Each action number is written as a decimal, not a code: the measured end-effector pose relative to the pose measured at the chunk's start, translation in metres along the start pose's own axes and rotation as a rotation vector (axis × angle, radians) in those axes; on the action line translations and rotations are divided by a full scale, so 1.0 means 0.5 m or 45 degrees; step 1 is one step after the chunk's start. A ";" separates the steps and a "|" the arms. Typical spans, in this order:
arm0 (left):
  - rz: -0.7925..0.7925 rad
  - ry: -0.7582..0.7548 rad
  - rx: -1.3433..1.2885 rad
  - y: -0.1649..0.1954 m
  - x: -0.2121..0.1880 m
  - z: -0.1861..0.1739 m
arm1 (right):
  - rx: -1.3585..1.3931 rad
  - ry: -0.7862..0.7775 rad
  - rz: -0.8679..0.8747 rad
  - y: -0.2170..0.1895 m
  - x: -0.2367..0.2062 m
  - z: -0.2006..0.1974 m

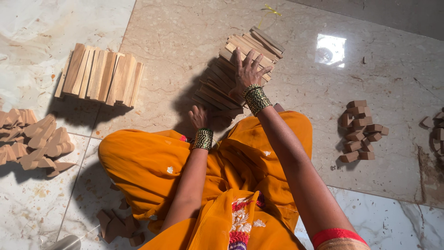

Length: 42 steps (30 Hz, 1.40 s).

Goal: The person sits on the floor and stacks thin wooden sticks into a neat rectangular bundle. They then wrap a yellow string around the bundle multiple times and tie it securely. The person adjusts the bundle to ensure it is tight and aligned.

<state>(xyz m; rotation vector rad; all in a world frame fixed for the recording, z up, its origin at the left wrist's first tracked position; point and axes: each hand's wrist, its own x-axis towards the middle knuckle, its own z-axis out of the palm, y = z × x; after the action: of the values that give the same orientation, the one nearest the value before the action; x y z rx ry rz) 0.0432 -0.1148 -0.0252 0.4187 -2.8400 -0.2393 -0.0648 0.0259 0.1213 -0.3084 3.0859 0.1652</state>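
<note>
The marble floor point(185, 28) carried everything, with the person seated on it in orange cloth point(152, 171), knees spread so the work sat within easy reach between them. Straight ahead lay a long stack of thin wooden slats point(219, 85), leaning in a slanted row; a yellow string point(270, 10) trailed at its far end. The right hand point(247, 71) pressed flat on top with fingers spread wide, apparently to keep the slats from sliding. The left hand point(199, 115) sat at the near end of the stack, its fingers hidden against the wood, so whether it gripped anything could not be told; it seemed to brace that end. A second slat bundle point(99, 74) rested well apart to the left. Further left sat a heap of shaped blocks point(34, 141), and to the right a smaller pile of blocks point(360, 129). A few wood scraps point(115, 227) lay beside the left knee.
</note>
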 end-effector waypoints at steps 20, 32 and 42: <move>0.062 0.200 -0.924 0.009 0.098 -0.030 | -0.007 0.050 -0.015 -0.001 -0.005 0.011; 0.514 0.144 -0.454 -0.049 0.086 -0.038 | -0.003 0.035 -0.018 -0.002 -0.004 0.011; 0.851 -0.242 -0.289 0.001 0.045 -0.016 | -0.014 0.073 -0.026 0.001 -0.005 0.020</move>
<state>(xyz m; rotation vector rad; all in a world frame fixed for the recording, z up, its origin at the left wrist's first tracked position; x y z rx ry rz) 0.0245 -0.1223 -0.0122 -0.6214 -2.8910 -0.4692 -0.0624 0.0278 0.1116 -0.3514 3.1380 0.1759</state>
